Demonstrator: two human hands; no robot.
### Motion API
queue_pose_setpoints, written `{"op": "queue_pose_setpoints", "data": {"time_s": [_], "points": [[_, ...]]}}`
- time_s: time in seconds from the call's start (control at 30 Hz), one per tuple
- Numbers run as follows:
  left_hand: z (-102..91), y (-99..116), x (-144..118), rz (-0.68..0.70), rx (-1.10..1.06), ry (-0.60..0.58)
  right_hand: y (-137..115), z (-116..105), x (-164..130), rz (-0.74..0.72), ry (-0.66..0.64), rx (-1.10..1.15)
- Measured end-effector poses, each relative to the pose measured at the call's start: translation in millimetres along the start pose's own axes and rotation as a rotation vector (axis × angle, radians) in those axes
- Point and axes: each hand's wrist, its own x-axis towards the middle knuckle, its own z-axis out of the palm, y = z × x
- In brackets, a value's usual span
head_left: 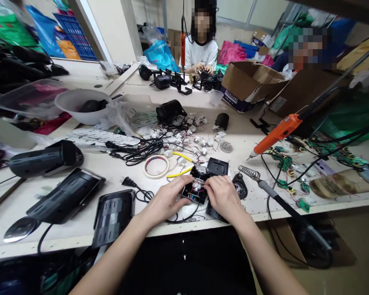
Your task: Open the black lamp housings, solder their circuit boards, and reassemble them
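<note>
An opened black housing (194, 197) with a white motor-like part (198, 184), thin wires and a small circuit board inside lies in front of me at the bench's front edge. My left hand (169, 197) grips its left side, fingers at the upper rim and thumb near the board. From the right, my right hand (223, 193) reaches in with thumb and fingertips pinched near the white part and its wires; what they pinch is too small to make out. A black cover (217, 167) lies just behind the housing. Another black piece is partly hidden under my right hand.
Several finished-looking black lamp housings (66, 194) stand at left. A tape roll (156, 166) and black cables (144, 149) lie behind my left hand. At right are a soldering iron (283, 203), its coil holder (248, 171), a hanging orange screwdriver (275, 135) and green boards (284, 162). Co-workers sit opposite.
</note>
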Motion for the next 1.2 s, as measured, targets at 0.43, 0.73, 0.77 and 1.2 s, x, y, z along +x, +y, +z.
{"op": "queue_pose_setpoints", "data": {"time_s": [0.43, 0.73, 0.77, 1.2], "points": [[1.4, 1.2, 1.5, -0.070, -0.025, 0.034, -0.4, 2.8, 3.0, -0.023, -0.002, 0.000], [7.1, 4.9, -0.5, -0.278, -0.127, 0.051, -2.0, -0.9, 0.6, -0.013, 0.064, 0.062], [6.9, 4.7, -0.7, -0.267, -0.123, 0.053, -1.5, -3.3, -1.9, 0.001, 0.093, 0.082], [-3.4, 11.1, -2.8, -0.226, -0.089, -0.002, 3.8, -29.4, -75.2, 0.327, -0.229, 0.093]]}}
